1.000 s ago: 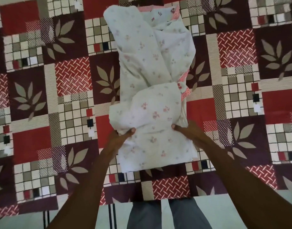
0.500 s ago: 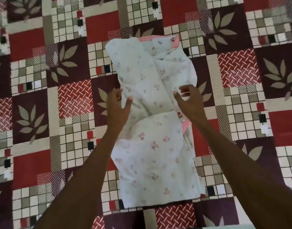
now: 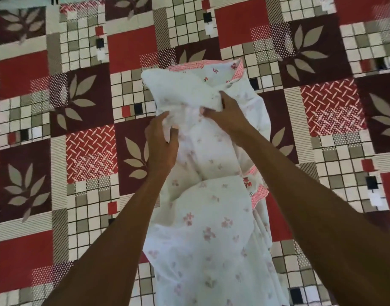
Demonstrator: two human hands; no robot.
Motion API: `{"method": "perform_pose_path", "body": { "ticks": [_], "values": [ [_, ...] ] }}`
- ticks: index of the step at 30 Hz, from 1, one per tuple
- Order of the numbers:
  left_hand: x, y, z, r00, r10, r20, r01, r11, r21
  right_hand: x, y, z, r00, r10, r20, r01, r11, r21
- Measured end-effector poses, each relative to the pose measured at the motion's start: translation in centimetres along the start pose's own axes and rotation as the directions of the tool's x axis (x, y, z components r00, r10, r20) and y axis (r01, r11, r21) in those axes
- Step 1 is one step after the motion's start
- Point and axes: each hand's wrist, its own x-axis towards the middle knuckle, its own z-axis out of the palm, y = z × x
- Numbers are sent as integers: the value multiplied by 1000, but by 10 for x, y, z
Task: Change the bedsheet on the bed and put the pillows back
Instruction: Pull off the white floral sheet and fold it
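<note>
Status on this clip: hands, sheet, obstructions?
Left hand and right hand both gripping folded white floral sheet. Sheet lies on patterned bedspread. Nothing obstructing.

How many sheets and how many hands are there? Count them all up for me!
White flowered sheets: 1, the folded white flowered sheet
Patchwork sheets: 1, the red patchwork sheet spread underneath
Hands: 2, left hand and right hand, both gripping the white one
Total: 4

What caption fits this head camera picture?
Both hands, left hand and right hand, grip a folded white floral sheet on the patchwork bedsheet.
</note>
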Motion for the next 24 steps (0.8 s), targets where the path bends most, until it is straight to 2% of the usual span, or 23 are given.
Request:
{"method": "perform_pose_path", "body": {
  "ticks": [2, 4, 5, 7, 9, 11, 13, 15, 18, 19, 22, 24],
  "values": [
    [5, -1, 0, 997, 71, 8, -71, 996, 55, -11, 19, -15, 988, 66, -138, -61, 997, 41],
    [9, -5, 4, 989, 124, 83, -133, 986, 105, -21, 33, -25, 963, 160, -215, -177, 982, -64],
    [10, -7, 8, 982, 139, 128, -156, 979, 134, -22, 35, -27, 960, 156, -234, -188, 975, -120],
    [13, -12, 16, 965, 145, 219, -192, 958, 211, -16, 28, -27, 970, 64, -236, -99, 985, -139],
    [14, -18, 22, 927, 201, 317, -290, 919, 267, -9, 19, -27, 978, 6, -207, -35, 990, -139],
    [12, -21, 26, 887, 219, 406, -366, 870, 331, -7, 16, -29, 978, -53, -204, 8, 976, -216],
    [13, -25, 28, 875, 101, 474, -340, 825, 451, -6, 13, -31, 965, -142, -222, 99, 976, -196],
    [18, -29, 30, 880, 2, 475, -281, 808, 517, 3, 8, -29, 977, -118, -176, 93, 985, -148],
    [21, -31, 32, 886, -10, 464, -247, 836, 489, 22, 3, -33, 987, 161, -29, -163, 982, -95],
    [20, -30, 34, 892, 12, 453, -252, 844, 473, 27, -1, -36, 988, 155, -10, -155, 983, -97],
    [12, -18, 32, 913, 115, 392, -285, 865, 412, 35, -14, -36, 997, -37, -65, 39, 998, 39],
    [6, -12, 30, 912, 144, 383, -311, 853, 420, 33, -11, -30, 990, -73, -119, 76, 997, 19]
  ]
}}
